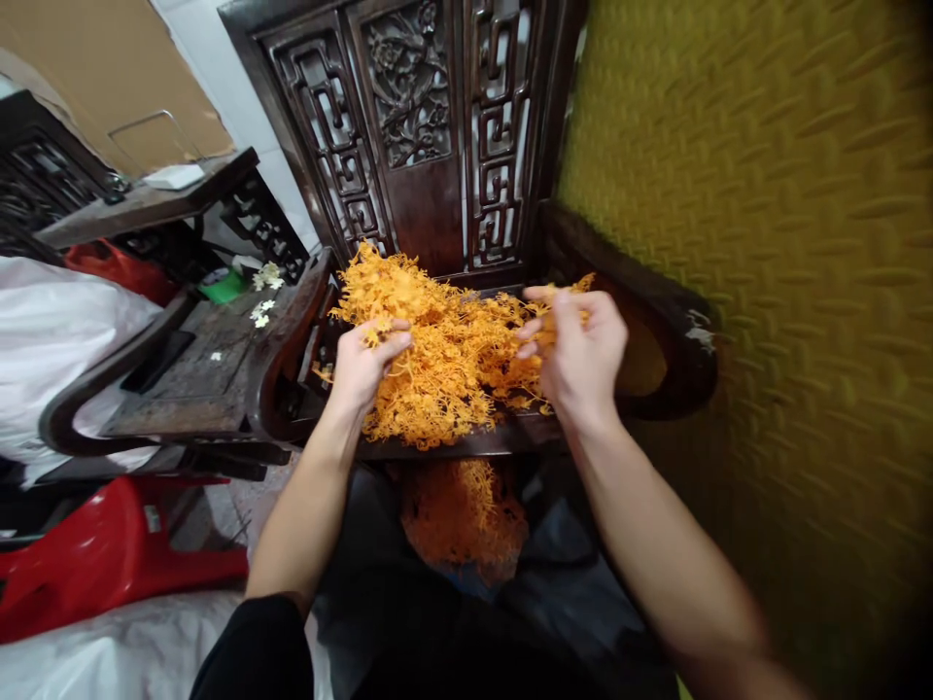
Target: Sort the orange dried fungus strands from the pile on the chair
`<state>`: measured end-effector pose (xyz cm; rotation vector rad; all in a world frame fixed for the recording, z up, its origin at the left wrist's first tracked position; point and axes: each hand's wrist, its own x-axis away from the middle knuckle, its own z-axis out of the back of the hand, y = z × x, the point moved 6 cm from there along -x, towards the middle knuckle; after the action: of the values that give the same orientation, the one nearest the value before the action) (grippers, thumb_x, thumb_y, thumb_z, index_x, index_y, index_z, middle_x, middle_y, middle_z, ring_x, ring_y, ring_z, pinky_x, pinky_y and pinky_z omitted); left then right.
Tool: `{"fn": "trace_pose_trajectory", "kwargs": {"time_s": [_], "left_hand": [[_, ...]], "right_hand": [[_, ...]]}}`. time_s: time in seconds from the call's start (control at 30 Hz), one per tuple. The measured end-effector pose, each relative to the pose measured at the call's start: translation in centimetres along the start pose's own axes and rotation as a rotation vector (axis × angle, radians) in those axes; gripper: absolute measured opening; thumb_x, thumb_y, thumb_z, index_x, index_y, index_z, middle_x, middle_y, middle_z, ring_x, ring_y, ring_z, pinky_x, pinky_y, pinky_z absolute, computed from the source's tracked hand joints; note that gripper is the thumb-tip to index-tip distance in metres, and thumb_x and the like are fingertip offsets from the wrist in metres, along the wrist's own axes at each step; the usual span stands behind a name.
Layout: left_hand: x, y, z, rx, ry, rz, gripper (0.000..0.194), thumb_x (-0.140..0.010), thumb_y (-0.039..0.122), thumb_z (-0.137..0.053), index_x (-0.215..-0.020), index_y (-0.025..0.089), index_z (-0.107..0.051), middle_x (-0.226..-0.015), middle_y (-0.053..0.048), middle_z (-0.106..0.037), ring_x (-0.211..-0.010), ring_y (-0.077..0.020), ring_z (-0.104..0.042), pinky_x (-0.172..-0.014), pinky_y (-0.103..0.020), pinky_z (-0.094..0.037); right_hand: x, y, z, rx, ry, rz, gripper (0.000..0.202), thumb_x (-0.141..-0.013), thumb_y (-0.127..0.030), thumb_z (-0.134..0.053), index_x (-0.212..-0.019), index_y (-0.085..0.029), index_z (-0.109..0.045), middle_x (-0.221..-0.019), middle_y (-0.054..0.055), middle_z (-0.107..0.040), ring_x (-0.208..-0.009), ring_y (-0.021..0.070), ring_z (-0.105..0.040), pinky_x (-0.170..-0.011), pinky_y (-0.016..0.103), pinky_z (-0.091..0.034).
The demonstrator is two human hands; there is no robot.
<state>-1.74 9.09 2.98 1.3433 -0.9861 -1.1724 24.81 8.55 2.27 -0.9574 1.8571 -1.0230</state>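
A heap of orange, branching plastic-looking flower pieces (pixel 444 365) is spread over the seat of a dark carved wooden chair (pixel 430 224). At the heap's left side, my left hand (pixel 361 362) has thumb and fingers closed on a small orange flower piece. My right hand (pixel 587 355) is at the heap's right edge, its fingers curled around orange flower pieces that partly show between them. Exactly how many pieces each hand grips cannot be made out. Below the seat edge, between my legs, a bag or container (pixel 463 544) holds more orange pieces.
A yellow textured panel (pixel 765 243) rises close on the right. To the left are another dark wooden chair (pixel 196 389) with pale flower pieces (pixel 268 277) and a green container (pixel 223 285), white sacks (pixel 65 340) and a red plastic stool (pixel 109 554).
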Motion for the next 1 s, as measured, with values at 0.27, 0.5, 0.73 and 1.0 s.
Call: {"fn": "trace_pose_trajectory", "kwargs": {"time_s": [0.27,0.5,0.73,1.0], "left_hand": [[2.0,-0.5,-3.7,0.254,-0.257,0.232,0.034,-0.067,0.026,-0.086,-0.097,0.016,-0.073,-0.074,-0.003,-0.073,-0.039,0.0019,-0.035,-0.037,-0.013,-0.021],[2.6,0.3,-4.3,0.293,-0.288,0.196,0.029,-0.073,0.026,-0.084,-0.096,0.014,-0.070,-0.075,-0.002,-0.071,-0.043,0.0008,-0.040,-0.038,-0.012,-0.025],[3.3,0.5,-4.7,0.287,-0.348,0.211,0.026,-0.076,0.029,-0.082,-0.093,0.014,-0.069,-0.071,0.000,-0.068,-0.041,0.0010,-0.036,-0.037,-0.014,-0.019],[4.4,0.0,-6.0,0.277,-0.504,0.329,0.025,-0.082,0.034,-0.077,-0.080,0.013,-0.063,-0.059,0.005,-0.056,-0.038,0.0015,-0.026,-0.040,-0.018,-0.020]], "right_hand": [[2.1,1.9,-4.0,-0.254,-0.526,-0.423,0.035,-0.082,-0.043,-0.076,-0.097,-0.020,-0.054,-0.099,0.007,-0.075,-0.051,0.0095,-0.061,-0.036,0.022,-0.044],[2.9,1.7,-4.5,-0.409,-0.659,-0.541,0.029,-0.080,-0.033,-0.081,-0.100,-0.017,-0.067,-0.085,0.002,-0.070,-0.048,0.0082,-0.058,-0.033,0.020,-0.041],[2.9,1.7,-4.5,-0.400,-0.665,-0.504,0.029,-0.084,-0.034,-0.077,-0.109,-0.020,-0.072,-0.080,-0.001,-0.063,-0.051,0.0091,-0.058,-0.033,0.021,-0.042],[3.5,2.6,-4.9,-0.318,-0.558,-0.581,0.057,-0.066,-0.043,-0.092,-0.110,-0.020,-0.065,-0.058,-0.008,-0.051,-0.044,0.0071,-0.048,-0.034,0.018,-0.028]]}}
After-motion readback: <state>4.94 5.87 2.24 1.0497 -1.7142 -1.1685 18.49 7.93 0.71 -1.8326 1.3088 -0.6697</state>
